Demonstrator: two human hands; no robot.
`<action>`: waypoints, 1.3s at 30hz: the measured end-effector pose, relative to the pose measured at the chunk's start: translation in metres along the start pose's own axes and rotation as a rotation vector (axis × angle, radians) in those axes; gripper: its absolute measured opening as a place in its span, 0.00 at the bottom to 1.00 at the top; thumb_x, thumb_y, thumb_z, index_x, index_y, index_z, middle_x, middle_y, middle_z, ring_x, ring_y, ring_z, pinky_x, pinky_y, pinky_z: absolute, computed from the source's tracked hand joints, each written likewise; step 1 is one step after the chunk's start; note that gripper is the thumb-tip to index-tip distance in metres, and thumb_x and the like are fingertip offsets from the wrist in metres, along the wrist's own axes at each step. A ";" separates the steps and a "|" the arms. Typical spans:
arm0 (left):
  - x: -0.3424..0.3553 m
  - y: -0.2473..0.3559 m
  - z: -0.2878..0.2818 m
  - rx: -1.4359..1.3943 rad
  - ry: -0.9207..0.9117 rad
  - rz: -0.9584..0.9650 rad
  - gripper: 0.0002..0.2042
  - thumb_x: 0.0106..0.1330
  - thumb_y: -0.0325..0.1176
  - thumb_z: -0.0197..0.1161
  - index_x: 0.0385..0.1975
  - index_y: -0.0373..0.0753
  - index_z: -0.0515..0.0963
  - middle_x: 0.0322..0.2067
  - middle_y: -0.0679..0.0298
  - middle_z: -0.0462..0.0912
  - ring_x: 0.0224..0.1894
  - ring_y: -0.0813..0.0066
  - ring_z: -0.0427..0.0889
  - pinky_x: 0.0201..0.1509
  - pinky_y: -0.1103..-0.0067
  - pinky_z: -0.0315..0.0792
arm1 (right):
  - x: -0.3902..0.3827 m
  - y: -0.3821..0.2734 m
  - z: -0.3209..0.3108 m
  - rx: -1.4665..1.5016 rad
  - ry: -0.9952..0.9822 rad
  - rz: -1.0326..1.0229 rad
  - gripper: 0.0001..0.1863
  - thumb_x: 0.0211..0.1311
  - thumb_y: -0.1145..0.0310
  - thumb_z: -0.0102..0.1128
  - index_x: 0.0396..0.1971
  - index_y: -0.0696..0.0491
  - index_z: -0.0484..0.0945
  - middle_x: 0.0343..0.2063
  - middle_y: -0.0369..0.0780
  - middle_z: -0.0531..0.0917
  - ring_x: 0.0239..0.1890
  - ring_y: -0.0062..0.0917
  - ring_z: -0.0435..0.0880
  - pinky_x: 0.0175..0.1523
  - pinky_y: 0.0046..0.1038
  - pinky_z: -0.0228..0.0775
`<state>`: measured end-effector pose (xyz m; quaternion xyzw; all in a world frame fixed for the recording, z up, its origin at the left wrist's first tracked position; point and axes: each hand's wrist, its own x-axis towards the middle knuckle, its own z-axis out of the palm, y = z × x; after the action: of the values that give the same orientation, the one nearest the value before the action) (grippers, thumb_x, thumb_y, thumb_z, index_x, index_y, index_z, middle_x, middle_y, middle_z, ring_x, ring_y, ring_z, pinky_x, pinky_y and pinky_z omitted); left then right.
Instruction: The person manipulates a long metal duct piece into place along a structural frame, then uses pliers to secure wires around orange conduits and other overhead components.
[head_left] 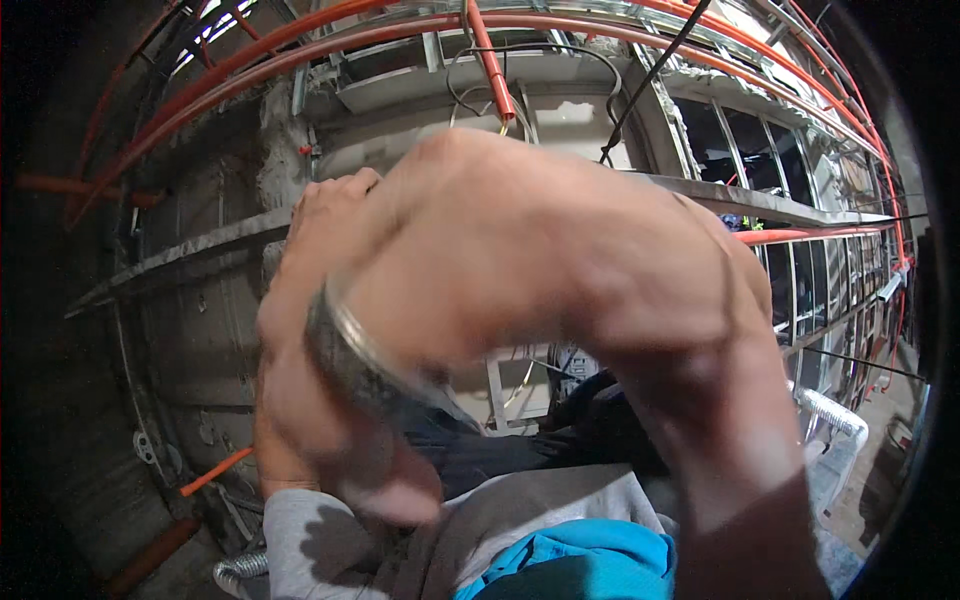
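Note:
Both arms are raised close to the camera and blurred. My left hand [330, 200] rises from a grey sleeve [300, 530], its fingers curled at the horizontal metal rail [180, 255] on the wall; its grip is partly hidden. My right arm comes up from the lower right and bends across the view. My right hand [395, 470] hangs low in the middle, closed on a grey metallic roll [345, 350] that lies against my left forearm.
Orange conduits [330, 35] curve across the ceiling, and one orange pipe end [495, 75] hangs down with wires. Metal stud framing [790, 210] runs off to the right. Flexible metal conduit [830, 410] lies at the right, with more at the lower left [238, 572]. A black cable [650, 75] drops from above.

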<state>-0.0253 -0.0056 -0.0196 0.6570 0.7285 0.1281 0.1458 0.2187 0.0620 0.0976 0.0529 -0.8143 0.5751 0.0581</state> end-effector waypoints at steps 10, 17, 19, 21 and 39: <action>-0.013 -0.010 0.001 -0.380 0.051 0.097 0.24 0.46 0.47 0.76 0.37 0.36 0.80 0.31 0.49 0.85 0.38 0.48 0.84 0.45 0.62 0.77 | 0.060 0.111 -0.008 -0.488 0.196 -0.163 0.18 0.66 0.60 0.60 0.27 0.62 0.79 0.28 0.47 0.77 0.29 0.38 0.81 0.36 0.38 0.73; -0.002 0.007 0.005 0.153 0.046 0.058 0.22 0.46 0.46 0.77 0.35 0.39 0.81 0.29 0.53 0.86 0.36 0.50 0.85 0.43 0.62 0.78 | 0.059 0.129 0.000 -0.613 0.162 -0.028 0.09 0.58 0.70 0.62 0.35 0.60 0.80 0.36 0.49 0.78 0.44 0.45 0.80 0.50 0.42 0.73; -0.004 0.010 0.001 0.065 0.111 0.089 0.18 0.46 0.44 0.77 0.33 0.41 0.83 0.29 0.56 0.86 0.35 0.53 0.85 0.42 0.64 0.79 | 0.062 0.128 0.000 -0.602 0.189 -0.064 0.10 0.58 0.70 0.62 0.36 0.59 0.79 0.37 0.48 0.79 0.46 0.44 0.79 0.51 0.41 0.73; -0.005 0.009 0.000 0.061 0.098 0.080 0.16 0.47 0.43 0.77 0.31 0.42 0.84 0.29 0.56 0.86 0.35 0.54 0.86 0.41 0.65 0.79 | 0.064 0.129 0.001 -0.590 0.216 -0.099 0.10 0.58 0.71 0.62 0.38 0.59 0.79 0.39 0.48 0.79 0.47 0.44 0.79 0.52 0.41 0.73; -0.006 -0.012 0.008 0.157 0.021 0.001 0.20 0.47 0.44 0.73 0.35 0.37 0.81 0.32 0.53 0.86 0.38 0.53 0.86 0.48 0.64 0.76 | 0.063 0.101 0.006 -0.641 0.178 -0.039 0.14 0.67 0.62 0.57 0.33 0.60 0.78 0.28 0.50 0.79 0.34 0.47 0.80 0.39 0.43 0.71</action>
<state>-0.0326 -0.0124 -0.0317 0.6654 0.7374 0.0772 0.0861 0.1408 0.0891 0.0115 -0.0028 -0.9442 0.2910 0.1539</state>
